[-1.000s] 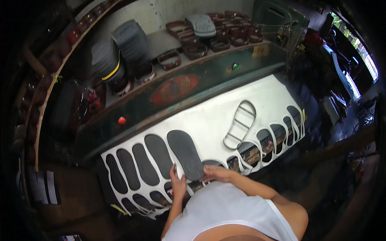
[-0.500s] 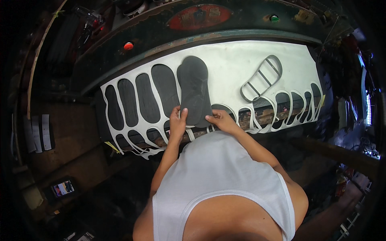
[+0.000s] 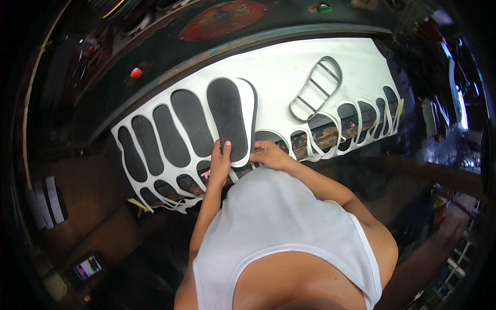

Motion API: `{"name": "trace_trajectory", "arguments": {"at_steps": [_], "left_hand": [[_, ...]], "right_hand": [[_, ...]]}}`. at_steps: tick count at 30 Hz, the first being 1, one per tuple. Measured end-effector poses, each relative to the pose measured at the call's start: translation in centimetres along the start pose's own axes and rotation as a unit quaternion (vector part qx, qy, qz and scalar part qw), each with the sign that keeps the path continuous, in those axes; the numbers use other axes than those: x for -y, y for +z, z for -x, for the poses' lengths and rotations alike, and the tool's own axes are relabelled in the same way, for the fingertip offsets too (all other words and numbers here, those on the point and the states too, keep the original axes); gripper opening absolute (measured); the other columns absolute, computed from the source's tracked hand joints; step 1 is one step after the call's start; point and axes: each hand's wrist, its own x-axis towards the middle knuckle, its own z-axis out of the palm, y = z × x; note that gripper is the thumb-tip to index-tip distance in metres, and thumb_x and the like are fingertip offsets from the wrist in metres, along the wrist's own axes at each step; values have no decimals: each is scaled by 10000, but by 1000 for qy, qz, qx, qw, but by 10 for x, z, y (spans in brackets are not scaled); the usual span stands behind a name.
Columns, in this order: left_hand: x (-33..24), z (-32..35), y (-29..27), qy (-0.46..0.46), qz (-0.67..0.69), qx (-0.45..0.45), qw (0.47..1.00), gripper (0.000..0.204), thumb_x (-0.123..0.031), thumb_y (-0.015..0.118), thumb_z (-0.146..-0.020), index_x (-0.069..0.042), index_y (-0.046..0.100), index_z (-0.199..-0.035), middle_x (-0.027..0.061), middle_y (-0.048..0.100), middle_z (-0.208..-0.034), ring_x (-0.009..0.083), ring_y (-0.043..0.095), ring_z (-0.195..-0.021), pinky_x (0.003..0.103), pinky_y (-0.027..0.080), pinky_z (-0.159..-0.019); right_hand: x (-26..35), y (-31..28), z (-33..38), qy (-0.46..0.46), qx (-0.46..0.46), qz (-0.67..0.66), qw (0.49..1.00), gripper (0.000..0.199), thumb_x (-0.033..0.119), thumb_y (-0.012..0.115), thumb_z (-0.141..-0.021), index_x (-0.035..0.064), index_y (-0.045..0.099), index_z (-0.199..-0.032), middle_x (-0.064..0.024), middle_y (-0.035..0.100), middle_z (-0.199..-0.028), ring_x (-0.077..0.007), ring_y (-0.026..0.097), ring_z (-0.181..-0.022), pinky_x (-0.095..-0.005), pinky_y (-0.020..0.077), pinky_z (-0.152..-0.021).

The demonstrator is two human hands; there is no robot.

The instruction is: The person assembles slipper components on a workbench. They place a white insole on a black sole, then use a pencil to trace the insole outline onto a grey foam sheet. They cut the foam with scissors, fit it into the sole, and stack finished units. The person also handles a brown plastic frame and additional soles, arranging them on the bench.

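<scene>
A dark flip-flop sole (image 3: 226, 116) lies over a white-faced sole (image 3: 249, 111), whose right side has a dark rim. Both rest near the front edge of a white foam sheet (image 3: 279, 67) that has sole-shaped holes through it. My left hand (image 3: 219, 164) grips the near end of the dark sole, thumb on top. Closed at the lower right edge of the white-faced sole is my right hand (image 3: 271, 155), its fingertips partly hidden. Farther right, a metal sole-shaped cutting die (image 3: 319, 88) with crossbars stands on the sheet.
Behind the sheet runs a dark green machine beam (image 3: 170, 51) with a red button (image 3: 136, 73) and a green button (image 3: 324, 8). Thin strips of cut sheet hang over the front edge. At the lower left is a lit screen (image 3: 88, 267).
The overlapping dark soles have been shifted apart, and a white face now shows beside the dark one. Both hands stay at their near ends. The whole view has turned and shifted slightly.
</scene>
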Motion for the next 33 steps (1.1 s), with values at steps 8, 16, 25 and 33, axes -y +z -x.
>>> {"name": "trace_trajectory", "arguments": {"at_steps": [8, 16, 25, 33], "left_hand": [[-43, -7, -14, 272, -168, -43, 947, 396, -115, 678, -942, 28, 563, -1292, 194, 665, -1154, 271, 649, -1056, 366, 493, -939], [-10, -20, -29, 355, -234, -39, 904, 372, -30, 782, -804, -2, 645, -1148, 167, 636, -1065, 339, 631, -994, 388, 498, -876], [35, -19, -11, 296, -108, -125, 941, 421, -38, 738, -862, -4, 515, -1218, 175, 552, -1186, 308, 573, -1096, 381, 435, -1012], [26, 4, -21, 254, -113, -139, 951, 376, -89, 757, -879, -2, 562, -1189, 233, 685, -1116, 352, 681, -1040, 428, 522, -899]], "right_hand": [[74, -67, 2, -139, -211, 211, 944, 1072, 238, 938, -688, 33, 321, -1541, -191, 520, -1427, -295, 500, -1330, -415, 423, -1107], [111, -114, -20, -236, -166, 377, 880, 833, 225, 910, -688, 92, 537, -1421, -141, 533, -1441, -301, 470, -1385, -416, 354, -1186], [93, -95, -35, -225, -161, 254, 927, 750, 106, 875, -721, 84, 534, -1389, -113, 624, -1258, -234, 560, -1238, -359, 405, -1098], [78, -92, -2, -260, -412, 465, 739, 993, 231, 924, -674, -11, 400, -1482, -245, 485, -1393, -412, 470, -1294, -463, 405, -1098]]}}
